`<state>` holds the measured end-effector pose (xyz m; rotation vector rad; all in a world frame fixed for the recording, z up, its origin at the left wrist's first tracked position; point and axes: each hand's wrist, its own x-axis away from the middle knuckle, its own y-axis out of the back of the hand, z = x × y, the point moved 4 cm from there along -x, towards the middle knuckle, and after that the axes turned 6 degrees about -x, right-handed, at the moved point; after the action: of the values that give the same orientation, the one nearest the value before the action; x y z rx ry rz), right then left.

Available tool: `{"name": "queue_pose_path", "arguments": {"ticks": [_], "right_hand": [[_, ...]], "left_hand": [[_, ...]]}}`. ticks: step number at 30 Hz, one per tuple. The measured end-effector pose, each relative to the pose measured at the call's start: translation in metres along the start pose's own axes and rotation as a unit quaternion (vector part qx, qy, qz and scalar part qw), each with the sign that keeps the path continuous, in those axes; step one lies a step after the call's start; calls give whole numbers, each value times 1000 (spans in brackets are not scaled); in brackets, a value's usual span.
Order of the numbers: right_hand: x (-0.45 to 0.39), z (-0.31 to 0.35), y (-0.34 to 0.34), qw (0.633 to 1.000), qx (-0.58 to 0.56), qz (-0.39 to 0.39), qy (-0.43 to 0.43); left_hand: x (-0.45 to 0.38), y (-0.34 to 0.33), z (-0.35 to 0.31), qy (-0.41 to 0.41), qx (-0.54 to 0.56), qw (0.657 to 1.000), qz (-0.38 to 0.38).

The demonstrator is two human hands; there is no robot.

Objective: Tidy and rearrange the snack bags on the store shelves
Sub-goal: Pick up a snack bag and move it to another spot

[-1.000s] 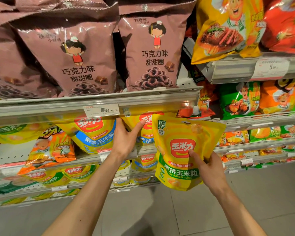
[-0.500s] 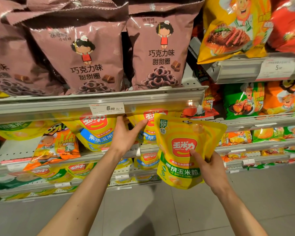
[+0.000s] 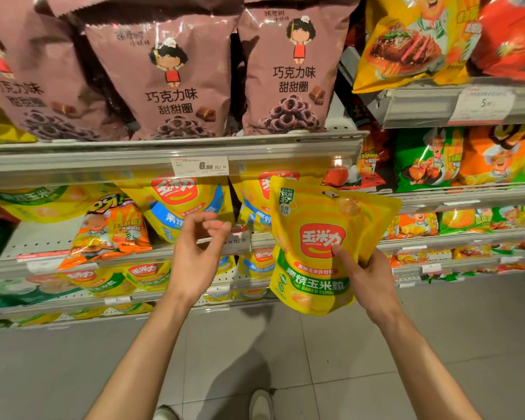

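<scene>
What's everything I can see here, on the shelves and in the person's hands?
Chocolate ring bags: three, mauve, top left shelf.
Blue-band corn bags: two, yellow, second shelf.
Orange snack bag: one, lying on the second shelf, left.
Price tag: one, white, top shelf edge.
Held corn bag: one, yellow with green band, off the shelf.
Left hand: empty, fingers loosely curled.
Right hand: grips the held corn bag.

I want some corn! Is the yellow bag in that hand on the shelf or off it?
Off: the right hand holds the yellow baked corn bag in front of the shelves.
</scene>
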<state>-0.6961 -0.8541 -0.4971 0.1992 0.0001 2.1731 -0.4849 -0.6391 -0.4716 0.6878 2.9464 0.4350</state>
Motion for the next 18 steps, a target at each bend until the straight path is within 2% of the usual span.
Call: {"name": "queue_pose_path", "arguments": {"ticks": [8,14,18], "right_hand": [[28,19,-37,1000,4,26,9],[55,28,-89,1000,-3,25,5],[77,37,-136,999,0,31,12]], "left_hand": [[54,74,-4,30,-4,999,-31],[75,148,7,51,-2,994,-96],[80,199,13,44,8,993,-113]]}}
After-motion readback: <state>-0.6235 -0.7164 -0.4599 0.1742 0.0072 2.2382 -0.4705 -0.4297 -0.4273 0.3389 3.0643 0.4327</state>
